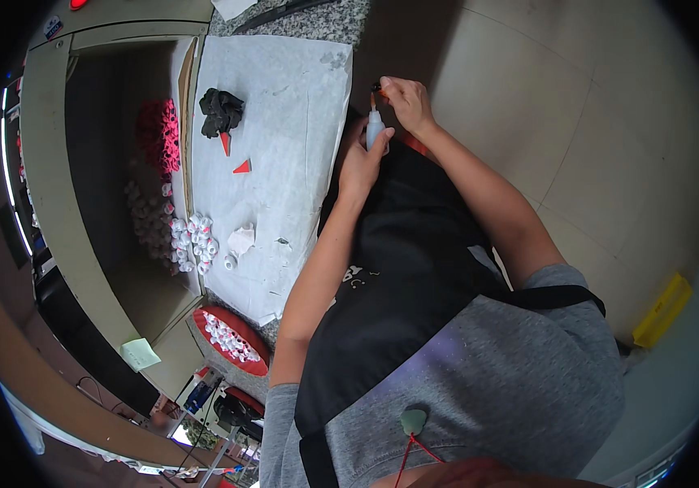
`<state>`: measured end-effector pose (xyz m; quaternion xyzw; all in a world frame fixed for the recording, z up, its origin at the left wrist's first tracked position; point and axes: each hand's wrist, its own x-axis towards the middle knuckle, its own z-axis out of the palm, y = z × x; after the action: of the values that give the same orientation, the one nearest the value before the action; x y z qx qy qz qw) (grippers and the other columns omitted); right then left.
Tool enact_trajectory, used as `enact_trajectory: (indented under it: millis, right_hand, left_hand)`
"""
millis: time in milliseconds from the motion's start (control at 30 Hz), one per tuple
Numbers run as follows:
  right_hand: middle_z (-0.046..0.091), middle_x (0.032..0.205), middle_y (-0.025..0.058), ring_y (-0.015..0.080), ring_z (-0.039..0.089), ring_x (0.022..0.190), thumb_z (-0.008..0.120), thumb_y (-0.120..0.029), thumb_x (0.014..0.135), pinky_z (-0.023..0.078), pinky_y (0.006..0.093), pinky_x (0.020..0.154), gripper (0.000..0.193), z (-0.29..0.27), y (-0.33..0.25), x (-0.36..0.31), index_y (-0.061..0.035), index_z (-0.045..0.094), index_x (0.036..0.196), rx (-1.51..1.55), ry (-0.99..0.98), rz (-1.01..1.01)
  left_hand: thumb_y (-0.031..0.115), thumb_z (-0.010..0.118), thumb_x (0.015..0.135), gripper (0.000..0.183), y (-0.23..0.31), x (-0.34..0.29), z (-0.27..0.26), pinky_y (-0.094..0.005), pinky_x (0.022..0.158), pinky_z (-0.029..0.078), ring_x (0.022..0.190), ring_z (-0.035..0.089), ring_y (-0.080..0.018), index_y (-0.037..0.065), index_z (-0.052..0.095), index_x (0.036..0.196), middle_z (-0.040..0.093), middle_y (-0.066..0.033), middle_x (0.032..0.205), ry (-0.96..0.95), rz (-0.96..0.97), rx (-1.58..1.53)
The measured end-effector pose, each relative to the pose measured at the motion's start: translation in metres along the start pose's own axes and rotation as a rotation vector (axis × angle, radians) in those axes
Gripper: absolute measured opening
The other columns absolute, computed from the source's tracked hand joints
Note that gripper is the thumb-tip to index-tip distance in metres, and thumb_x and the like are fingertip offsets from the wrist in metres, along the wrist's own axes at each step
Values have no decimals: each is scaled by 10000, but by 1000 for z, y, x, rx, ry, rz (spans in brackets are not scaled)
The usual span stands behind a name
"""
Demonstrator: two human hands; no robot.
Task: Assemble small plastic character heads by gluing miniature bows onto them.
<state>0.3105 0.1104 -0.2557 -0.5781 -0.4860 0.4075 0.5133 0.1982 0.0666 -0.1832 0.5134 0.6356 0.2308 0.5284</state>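
My left hand (pixel 359 169) is closed round a small white squeeze bottle (pixel 375 126) with a thin orange-brown nozzle pointing up. Just beyond the nozzle, my right hand (pixel 408 104) pinches a small black-and-orange piece (pixel 377 86), too small to name. The piece and the nozzle tip are close together; whether they touch I cannot tell. Both hands are past the right edge of a paper-covered worktop (pixel 293 122), above my black apron (pixel 414 236).
On the paper lie a crumpled black cloth (pixel 221 112), two red triangular pieces (pixel 242 167) and a heap of small white pieces (pixel 193 240). Bright pink pieces (pixel 170 134) sit inside a box-like opening. A red bowl (pixel 257 356) holds more white pieces. A yellow object (pixel 662 311) stands at right.
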Motion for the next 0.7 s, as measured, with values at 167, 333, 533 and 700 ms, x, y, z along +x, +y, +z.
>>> enact_trajectory:
  millis: [167, 333, 533, 700]
  right_hand:
    - [429, 472, 108, 268, 473, 469, 381, -354, 783, 355, 321, 454, 386, -2, -3, 1, -42, 508, 593, 19, -8, -9]
    - [425, 465, 34, 109, 428, 429, 344, -360, 829, 312, 266, 401, 436, -10, -3, 8, -36, 493, 579, 305, 178, 215]
    - [474, 692, 25, 65, 423, 535, 360, -243, 843, 352, 186, 443, 256, -73, -70, 34, -25, 436, 955, 447, 429, -66]
    - [527, 698, 41, 72, 485, 558, 428, -153, 811, 392, 194, 508, 307, -58, -180, 87, -46, 413, 1098, -151, -8, -312]
  left_hand:
    - [227, 603, 726, 328, 4, 0, 1, -186, 514, 388, 555, 466, -53, 2, 472, 926, 513, -16, 639, 13, 1, -4]
    - [210, 603, 725, 319, 6, -1, 2, -182, 529, 384, 575, 456, -47, 11, 470, 935, 518, -14, 662, -36, 5, -54]
    - [154, 597, 719, 296, 24, -36, -4, -226, 555, 415, 571, 508, -94, 27, 493, 965, 583, -61, 706, -50, 229, -87]
    - [61, 541, 750, 333, 71, -79, -42, -191, 658, 419, 767, 515, -77, 0, 437, 1060, 562, -78, 881, -163, 218, -320]
